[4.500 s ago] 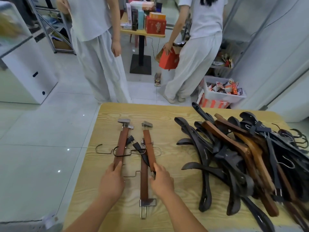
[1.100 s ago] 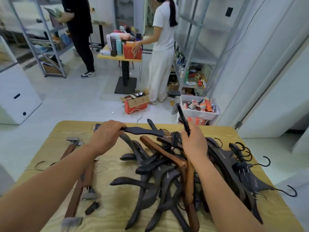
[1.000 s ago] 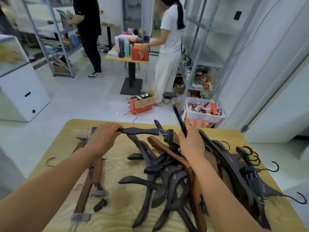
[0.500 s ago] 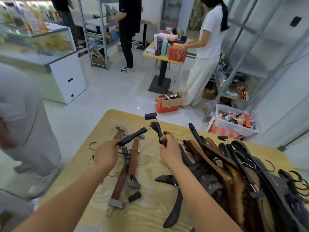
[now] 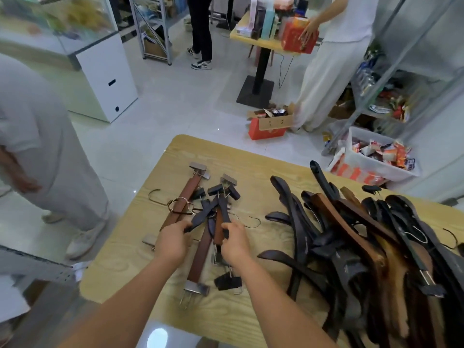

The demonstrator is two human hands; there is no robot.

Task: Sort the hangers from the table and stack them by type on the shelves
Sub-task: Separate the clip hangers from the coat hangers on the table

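Head view: two dark flat clip-hanger bars (image 5: 200, 214) sit over the left half of the light wooden tabletop (image 5: 150, 257). The left hand (image 5: 173, 243) is curled round the near end of one and the right hand (image 5: 236, 244) round the near end of the other. The bars meet at their far ends, and I cannot tell whether they form one hanger or two. Under them lie brown wooden trouser hangers with metal clamps (image 5: 185, 197), partly covered by the hands, their wire hooks tangled. A loose black clip (image 5: 227, 282) lies toward the near edge. A heap of dark and brown curved coat hangers (image 5: 351, 234) fills the right side, cut off by the frame and too tangled to count. A person in pale clothes (image 5: 57, 156) stands off the left edge, blurred and only partly in view.
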